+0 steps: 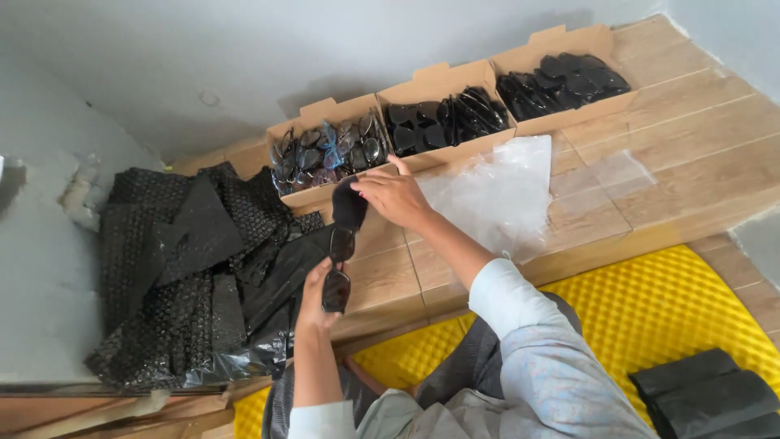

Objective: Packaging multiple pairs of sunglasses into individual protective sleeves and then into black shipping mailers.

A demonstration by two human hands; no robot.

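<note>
My left hand [313, 301] grips a pair of dark sunglasses [337, 276] by the lower lens, holding them upright. Just above, my right hand [394, 195] pinches a small black pouch [349, 205] that sits over the top end of the sunglasses. Both hands hover over the wooden floor [666, 138], in front of three open cardboard boxes: the left box [325, 154] holds clear and tinted glasses, the middle box [443, 118] and the right box [561, 77] hold dark sunglasses.
A heap of black bubble-wrap pouches [187, 268] lies to the left. Clear plastic bags [504, 191] lie beside my right hand. A yellow foam mat [650, 309] is under me, with folded black pouches [707, 394] at bottom right. A grey wall [244, 57] stands behind.
</note>
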